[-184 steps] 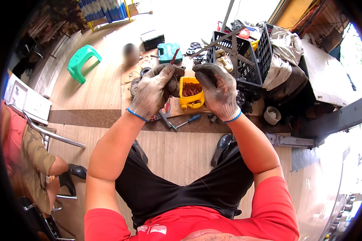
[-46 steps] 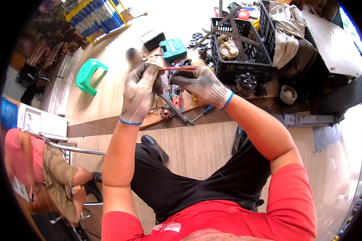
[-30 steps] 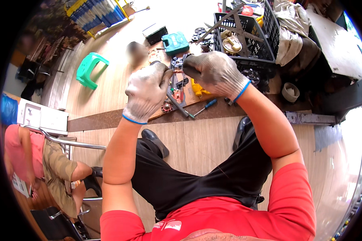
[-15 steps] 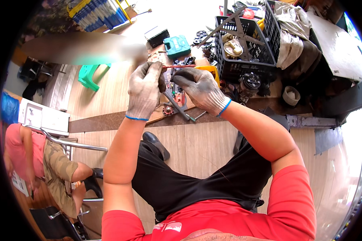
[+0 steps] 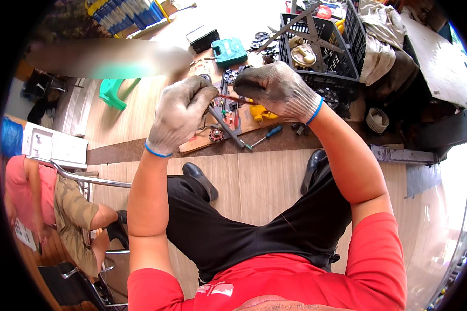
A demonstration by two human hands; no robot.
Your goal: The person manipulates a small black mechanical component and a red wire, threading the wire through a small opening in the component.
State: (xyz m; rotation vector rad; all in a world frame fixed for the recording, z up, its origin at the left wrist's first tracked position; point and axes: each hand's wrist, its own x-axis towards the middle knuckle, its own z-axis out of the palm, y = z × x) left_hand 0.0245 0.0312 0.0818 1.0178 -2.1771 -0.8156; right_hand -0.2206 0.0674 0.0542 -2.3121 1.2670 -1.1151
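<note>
Both my hands wear dirty grey work gloves with blue cuffs and are raised in front of me. My left hand (image 5: 180, 111) is clenched around a small dark part that the glove mostly hides. My right hand (image 5: 278, 89) pinches a thin red-handled tool (image 5: 232, 98) whose tip reaches across to the part in my left hand. Below the hands, a board (image 5: 228, 127) on the floor carries a long metal tool (image 5: 226, 128), a blue-handled screwdriver (image 5: 264, 136), a yellow container (image 5: 260, 112) and small round parts.
A black plastic crate (image 5: 327, 41) full of parts stands at the back right, beside piled cloth (image 5: 380, 49). A teal tool case (image 5: 229, 51) and a green stool (image 5: 114, 90) lie further back. Another person (image 5: 62, 207) sits on a chair at my left.
Over the last second my hands stayed raised together above the board, shifting slightly; the red-handled tool remains bridged between them. Six seconds ago they worked lower, over the yellow container.
</note>
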